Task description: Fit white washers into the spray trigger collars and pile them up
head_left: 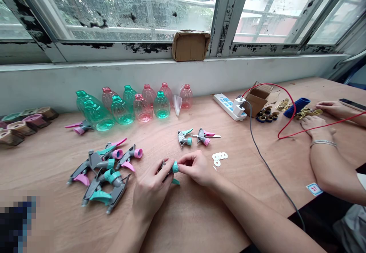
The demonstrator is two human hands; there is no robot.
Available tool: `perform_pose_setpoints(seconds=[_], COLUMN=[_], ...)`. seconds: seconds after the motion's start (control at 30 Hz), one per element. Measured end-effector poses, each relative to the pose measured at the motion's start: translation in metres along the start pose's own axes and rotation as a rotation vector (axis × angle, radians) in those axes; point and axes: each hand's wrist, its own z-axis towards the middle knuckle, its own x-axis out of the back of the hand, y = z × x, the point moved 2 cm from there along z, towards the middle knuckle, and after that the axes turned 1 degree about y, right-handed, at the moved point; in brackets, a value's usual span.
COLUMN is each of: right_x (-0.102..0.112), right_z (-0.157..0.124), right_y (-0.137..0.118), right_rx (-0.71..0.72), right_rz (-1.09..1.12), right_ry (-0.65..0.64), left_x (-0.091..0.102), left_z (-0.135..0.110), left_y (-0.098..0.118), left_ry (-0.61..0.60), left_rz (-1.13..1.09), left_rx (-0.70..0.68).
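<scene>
Both forearms enter from the lower edge of the view; the person's left hand (150, 190) and right hand (197, 168) meet over a wooden table (185, 222), holding a grey trigger sprayer head (168, 170) between them. Left fingers (162, 176) are closed around the grey body, hiding most of it; right fingers (187, 160) are grasping its teal collar (175, 167); neither hand is released.

Left of the hands lies a heap of trigger sprayer heads (101, 176) in grey with teal and pink parts; ahead, two more sprayer heads (194, 136) lie side by side; white washers (219, 157) sit just beyond the right hand. Teal and pink plastic bottles (134, 106) stand clustered along the wall, well apart from the hands.

Toward the right, a co-worker's hands (323, 117) rest near brass parts (309, 112) and a blue ribbed sleeve (297, 107); a red wire (297, 127) loops past them; a grey cable (265, 157) runs from a white power strip (228, 106) across the table.
</scene>
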Motion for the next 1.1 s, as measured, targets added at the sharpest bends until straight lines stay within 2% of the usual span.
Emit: perform_pose_setpoints(seconds=[0.33, 0.47, 0.57, 0.67, 0.73, 0.8, 0.9, 1.1], right_x=[0.000, -0.001, 0.000, 0.003, 0.005, 0.007, 0.007, 0.006], right_z=[0.003, 0.004, 0.002, -0.003, -0.006, -0.008, -0.008, -0.009], right_y=[0.002, 0.004, 0.000, -0.010, -0.016, -0.019, -0.017, -0.011], right_rx=[-0.097, -0.118, -0.018, 0.195, 0.326, 0.415, 0.489, 0.555], right_rz=[0.169, 0.194, 0.147, -0.013, -0.116, -0.171, -0.218, -0.250], right_ry=[-0.039, -0.064, -0.008, 0.104, 0.152, 0.170, 0.162, 0.109], left_x=[0.003, 0.004, 0.002, -0.004, -0.007, -0.009, -0.009, -0.011], left_z=[0.000, 0.000, 0.002, 0.003, 0.003, 0.004, 0.003, 0.002], left_y=[-0.002, -0.002, -0.002, -0.001, 0.001, 0.001, 0.001, 0.000], left_ry=[0.003, 0.002, -0.008, -0.119, -0.193, -0.214, -0.209, -0.225], left_rz=[0.006, -0.063, -0.234, -0.561, -0.742, -0.826, -0.838, -0.802], left_rx=[-0.011, 0.057, 0.253, 0.519, 0.615, 0.639, 0.643, 0.616])
